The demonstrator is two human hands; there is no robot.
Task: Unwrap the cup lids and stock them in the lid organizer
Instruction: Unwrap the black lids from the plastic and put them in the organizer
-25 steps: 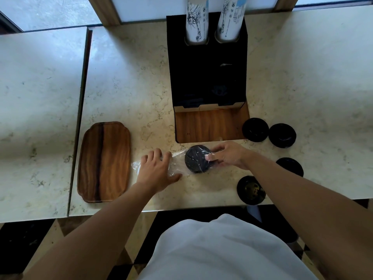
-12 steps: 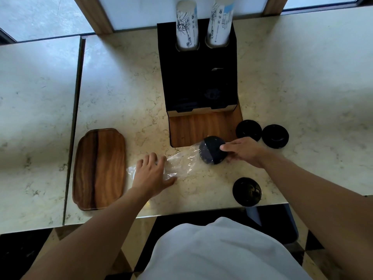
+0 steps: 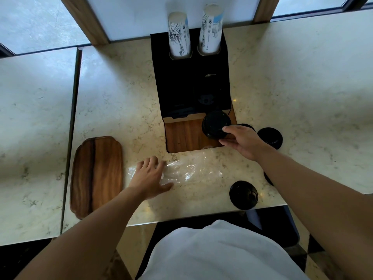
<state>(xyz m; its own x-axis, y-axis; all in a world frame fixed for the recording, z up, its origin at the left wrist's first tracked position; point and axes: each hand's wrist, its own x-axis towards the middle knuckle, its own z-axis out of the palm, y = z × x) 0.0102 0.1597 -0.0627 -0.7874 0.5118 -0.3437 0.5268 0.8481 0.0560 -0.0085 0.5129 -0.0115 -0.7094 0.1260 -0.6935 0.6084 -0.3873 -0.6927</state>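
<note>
Close to the near edge of the bench [image 3: 113, 81], a loose black lid [image 3: 243, 195] is seen lying flat, with bare marble between it and the clear plastic wrap [image 3: 189, 170]. The wrap is pressed flat under the left hand [image 3: 150, 176], fingers spread, just right of the wooden tray [image 3: 96, 176], which lies along the bench's left edge. Farther in, a stack of black lids [image 3: 216, 125] is clamped by the right hand [image 3: 241, 141], thumb and fingers at its near rim, over the right side of the lid organizer's [image 3: 191, 87] wooden front floor. Another lid [image 3: 270, 137] lies just right of that hand. At the organizer's far end, two sleeves of paper cups [image 3: 179, 35] stand upright. Wide open marble is left on the bench's right and far-left parts.
</note>
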